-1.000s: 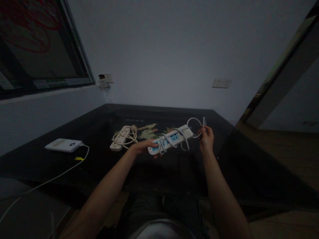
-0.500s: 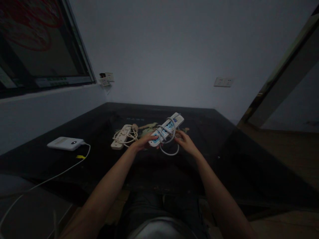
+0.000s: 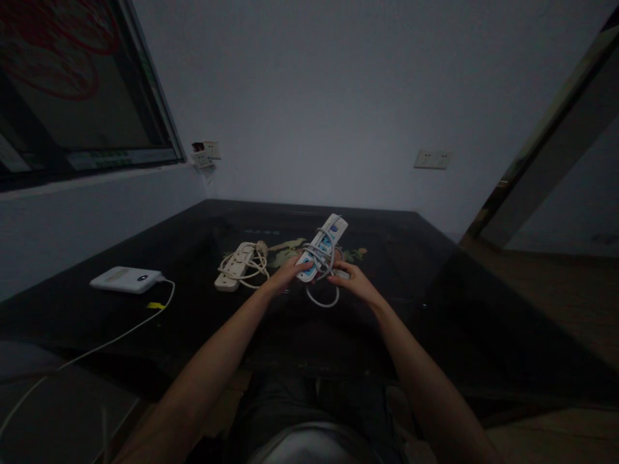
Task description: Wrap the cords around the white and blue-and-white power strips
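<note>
A white power strip with blue socket faces (image 3: pixel 327 242) is held tilted above the dark table, its far end up and to the right. My left hand (image 3: pixel 286 273) grips its near end, thumb on top. Pale cord (image 3: pixel 323 304) winds round the strip, and one loop hangs below. My right hand (image 3: pixel 356 281) is closed at the strip's right side, fingers pinching a pale piece at the cord, apparently its plug (image 3: pixel 342 274); the fingers partly cover it. Left of my hands, a second, cream power strip (image 3: pixel 234 269) lies on the table with its cord bundled on it.
The glossy black table (image 3: pixel 387 335) has a floral print (image 3: pixel 290 247). On the left lies a white power bank (image 3: pixel 126 280) with a cable (image 3: pixel 120 335) running off the near edge, close to a yellow tag (image 3: pixel 155 305). Wall sockets (image 3: pixel 433 159) are on the back wall.
The held power strip has turned steeper and shifted slightly left. My right hand has moved inward and lower, and a pale plug-like piece now shows at its fingers.
</note>
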The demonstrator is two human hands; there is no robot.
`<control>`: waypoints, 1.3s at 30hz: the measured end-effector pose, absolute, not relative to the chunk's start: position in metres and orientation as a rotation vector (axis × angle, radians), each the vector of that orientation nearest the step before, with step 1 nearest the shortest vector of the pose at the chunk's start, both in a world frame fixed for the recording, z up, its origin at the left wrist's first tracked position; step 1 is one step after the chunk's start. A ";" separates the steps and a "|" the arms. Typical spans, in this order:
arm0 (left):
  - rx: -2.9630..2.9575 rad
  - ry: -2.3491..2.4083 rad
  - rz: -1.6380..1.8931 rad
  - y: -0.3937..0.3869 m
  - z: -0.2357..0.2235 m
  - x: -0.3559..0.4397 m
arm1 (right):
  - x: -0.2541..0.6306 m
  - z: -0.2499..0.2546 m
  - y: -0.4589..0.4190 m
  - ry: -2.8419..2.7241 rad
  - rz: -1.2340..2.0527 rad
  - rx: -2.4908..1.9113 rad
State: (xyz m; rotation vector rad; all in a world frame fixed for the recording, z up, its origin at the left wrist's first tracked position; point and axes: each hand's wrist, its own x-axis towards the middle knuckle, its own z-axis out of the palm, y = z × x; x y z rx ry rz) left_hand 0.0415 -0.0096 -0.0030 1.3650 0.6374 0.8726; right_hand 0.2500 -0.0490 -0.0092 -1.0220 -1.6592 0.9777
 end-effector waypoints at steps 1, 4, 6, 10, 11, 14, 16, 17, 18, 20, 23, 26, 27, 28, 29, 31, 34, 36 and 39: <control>1.370 0.633 0.883 -0.009 -0.004 0.042 | 0.249 -0.009 -0.050 -1.658 0.973 -1.038; 1.408 0.632 0.883 -0.008 -0.007 0.044 | 0.245 -0.009 -0.050 -1.640 0.877 -1.087; 1.443 0.647 0.872 -0.007 -0.009 0.045 | 0.243 -0.010 -0.049 -1.632 0.810 -1.104; 1.552 0.728 0.889 -0.004 -0.010 0.043 | 0.244 -0.012 -0.045 -1.613 0.770 -1.131; 1.580 0.753 0.898 -0.003 -0.010 0.043 | 0.246 -0.012 -0.045 -1.600 0.763 -1.140; 1.653 0.838 0.940 0.000 -0.007 0.041 | 0.253 -0.010 -0.043 -1.554 0.750 -1.163; 1.715 0.922 0.976 0.002 -0.006 0.040 | 0.259 -0.008 -0.043 -1.532 0.760 -1.173; 1.747 0.974 0.997 0.002 -0.006 0.040 | 0.262 -0.006 -0.044 -1.523 0.770 -1.179; 1.777 1.029 1.019 0.003 -0.005 0.040 | 0.265 -0.005 -0.044 -1.514 0.784 -1.183; 1.822 1.142 1.066 0.002 -0.004 0.039 | 0.269 -0.001 -0.047 -1.499 0.820 -1.187; 2.006 1.404 1.025 0.000 -0.004 0.035 | 0.274 0.004 -0.052 -1.484 0.917 -1.152; 2.219 1.632 0.827 -0.001 -0.005 0.030 | 0.276 0.008 -0.056 -1.346 1.136 -1.039; 2.253 1.640 0.782 0.000 -0.006 0.029 | 0.277 0.009 -0.056 -1.284 1.190 -0.991; 2.279 1.615 0.757 0.000 -0.007 0.029 | 0.278 0.010 -0.056 -1.231 1.218 -0.943; 2.304 1.564 0.747 0.001 -0.008 0.028 | 0.279 0.011 -0.056 -1.195 1.218 -0.901; 2.343 1.424 0.749 0.002 -0.009 0.028 | 0.281 0.013 -0.054 -1.141 1.198 -0.825; 2.377 1.243 0.742 0.003 -0.011 0.030 | 0.286 0.017 -0.052 -1.039 1.176 -0.683; 2.404 1.129 0.666 0.002 -0.012 0.030 | 0.290 0.020 -0.052 -0.947 1.168 -0.573; 2.429 0.897 0.487 -0.002 -0.010 0.031 | 0.295 0.021 -0.051 -0.808 1.131 -0.511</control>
